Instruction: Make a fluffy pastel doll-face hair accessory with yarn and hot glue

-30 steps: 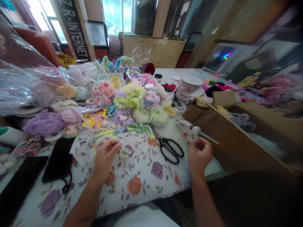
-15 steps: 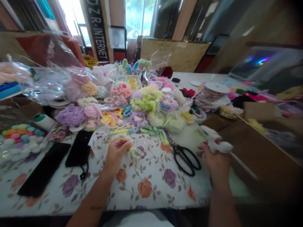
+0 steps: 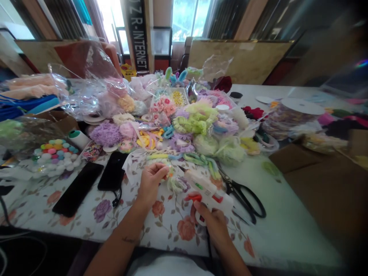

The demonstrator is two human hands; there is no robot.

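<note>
Perhaps the glue gun (image 3: 207,188) clamped in the right hand (image 3: 216,225) near the tabletop's front edge (image 3: 276,258) could slip, burning the left hand (image 3: 150,183) pinching yarn (image 3: 176,184).

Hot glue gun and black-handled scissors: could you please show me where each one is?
Hot glue gun (image 3: 207,187), head view: on its white body.
Black-handled scissors (image 3: 232,186), head view: on the handles, near the pivot.
</note>
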